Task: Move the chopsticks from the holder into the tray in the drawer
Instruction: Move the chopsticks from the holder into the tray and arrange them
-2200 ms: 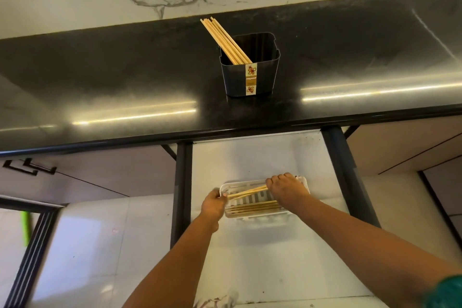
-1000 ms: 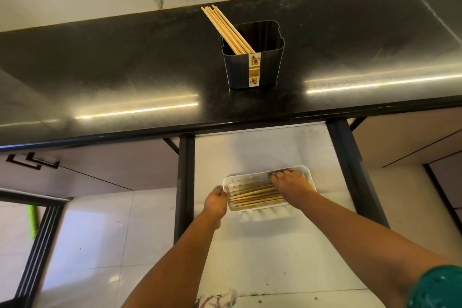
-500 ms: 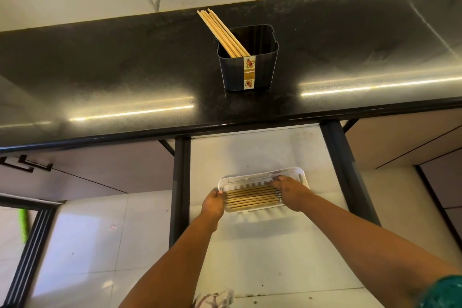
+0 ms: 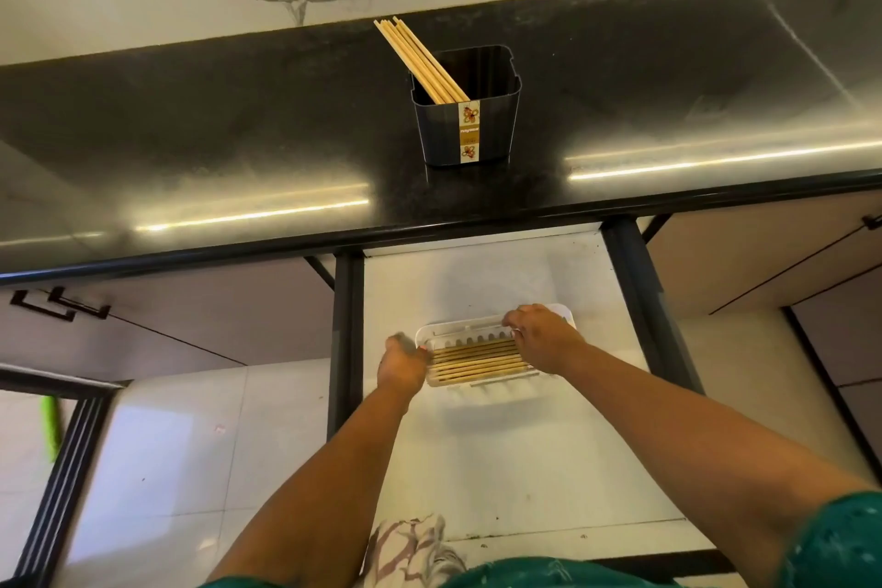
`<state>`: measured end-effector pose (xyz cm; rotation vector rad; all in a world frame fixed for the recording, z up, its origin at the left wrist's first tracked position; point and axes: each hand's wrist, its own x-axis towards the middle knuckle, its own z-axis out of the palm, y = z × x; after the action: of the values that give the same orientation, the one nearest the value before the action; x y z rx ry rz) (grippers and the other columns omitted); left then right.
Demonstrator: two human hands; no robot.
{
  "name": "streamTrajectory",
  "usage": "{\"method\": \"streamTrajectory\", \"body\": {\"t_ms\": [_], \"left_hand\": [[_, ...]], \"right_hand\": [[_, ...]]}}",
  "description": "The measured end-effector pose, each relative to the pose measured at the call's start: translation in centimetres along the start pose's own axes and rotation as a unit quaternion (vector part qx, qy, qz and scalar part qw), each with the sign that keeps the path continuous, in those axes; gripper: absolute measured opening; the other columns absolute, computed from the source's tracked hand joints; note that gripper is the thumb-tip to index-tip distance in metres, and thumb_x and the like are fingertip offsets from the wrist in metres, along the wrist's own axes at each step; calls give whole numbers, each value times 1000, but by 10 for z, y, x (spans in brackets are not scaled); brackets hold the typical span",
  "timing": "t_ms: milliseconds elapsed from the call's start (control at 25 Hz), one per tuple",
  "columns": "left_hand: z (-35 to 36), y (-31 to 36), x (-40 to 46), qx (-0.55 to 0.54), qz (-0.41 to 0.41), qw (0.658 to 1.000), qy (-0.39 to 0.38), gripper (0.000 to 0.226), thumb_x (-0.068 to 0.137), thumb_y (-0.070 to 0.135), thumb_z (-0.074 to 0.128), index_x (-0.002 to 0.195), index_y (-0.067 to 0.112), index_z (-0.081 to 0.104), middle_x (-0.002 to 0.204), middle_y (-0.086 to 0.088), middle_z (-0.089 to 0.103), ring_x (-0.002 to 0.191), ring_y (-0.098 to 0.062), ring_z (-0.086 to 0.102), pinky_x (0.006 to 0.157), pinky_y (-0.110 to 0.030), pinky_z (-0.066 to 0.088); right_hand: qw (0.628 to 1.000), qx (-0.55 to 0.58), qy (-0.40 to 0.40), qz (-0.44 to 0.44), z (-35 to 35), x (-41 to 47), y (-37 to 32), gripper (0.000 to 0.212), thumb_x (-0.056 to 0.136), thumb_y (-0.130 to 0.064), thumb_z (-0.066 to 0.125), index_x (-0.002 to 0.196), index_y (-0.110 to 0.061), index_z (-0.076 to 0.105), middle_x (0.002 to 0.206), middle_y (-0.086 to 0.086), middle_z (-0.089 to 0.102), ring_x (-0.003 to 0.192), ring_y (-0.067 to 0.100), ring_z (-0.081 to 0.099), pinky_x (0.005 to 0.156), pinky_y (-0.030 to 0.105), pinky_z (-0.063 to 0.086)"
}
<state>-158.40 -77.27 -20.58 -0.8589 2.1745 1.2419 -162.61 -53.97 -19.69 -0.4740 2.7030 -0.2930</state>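
Partway done: one bundle of chopsticks (image 4: 477, 360) is lying flat in the tray (image 4: 458, 330) at 6 o'clock, both hands (image 4: 400, 365) (image 4: 544, 339) loosely curled at its ends; more chopsticks are leaning in the holder (image 4: 465, 110) at 12 o'clock on the surface (image 4: 238, 119).

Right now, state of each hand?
Left hand: at the left end of the tray, grip cannot be told.
Right hand: on the tray's right end over the chopsticks, grip cannot be told.

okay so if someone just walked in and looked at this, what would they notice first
Probably the two hands, left hand and right hand, at either end of a white tray of chopsticks in the open drawer. Next, the dark holder on the black counter, more chopsticks leaning out.
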Motion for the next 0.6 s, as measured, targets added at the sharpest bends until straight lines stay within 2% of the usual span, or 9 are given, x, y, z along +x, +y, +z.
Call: {"method": "streamTrajectory", "body": {"t_ms": [80,200,280,360,480,600], "left_hand": [[-8,18,-5,7,30,998,47,49,91,27,58,134,19,34,115,-8,53,95,-24,58,72,-33,51],[-20,68,-13,-6,154,983,98,47,91,26,58,133,19,39,132,-7,50,119,-26,51,93,-40,47],[-35,116,-25,-6,269,954,130,38,90,26,59,125,21,47,122,-1,57,113,-19,54,93,-36,48],[-57,166,-36,-19,359,920,157,26,88,23,62,112,27,52,104,7,60,97,-8,58,84,-28,50],[-88,227,-46,-61,393,902,165,24,87,22,62,108,27,54,99,10,62,91,-3,59,79,-22,48],[-107,272,-44,-110,384,905,147,26,89,14,59,114,21,54,101,7,64,89,-4,60,74,-19,48]], "right_hand": [[997,46,61,-29,-24,1,-8,32,97,-14,45,125,-13,61,123,7,63,114,24,54,98,37,47],[977,87,182,-70,-73,17,-26,28,92,-8,51,115,-6,67,112,12,68,106,28,60,93,36,49],[951,114,278,-75,-111,32,-43,22,90,-8,55,107,-7,70,102,12,70,95,30,62,83,40,52],[922,149,346,-85,-149,46,-62,18,90,-9,57,102,-8,70,95,11,70,88,27,62,78,38,53],[896,180,393,-105,-199,66,-86,14,91,-14,58,100,-10,69,94,9,70,86,20,63,77,29,51],[902,174,382,-99,-246,93,-98,18,91,-20,59,105,-12,67,101,8,66,92,18,60,75,25,46]]}}
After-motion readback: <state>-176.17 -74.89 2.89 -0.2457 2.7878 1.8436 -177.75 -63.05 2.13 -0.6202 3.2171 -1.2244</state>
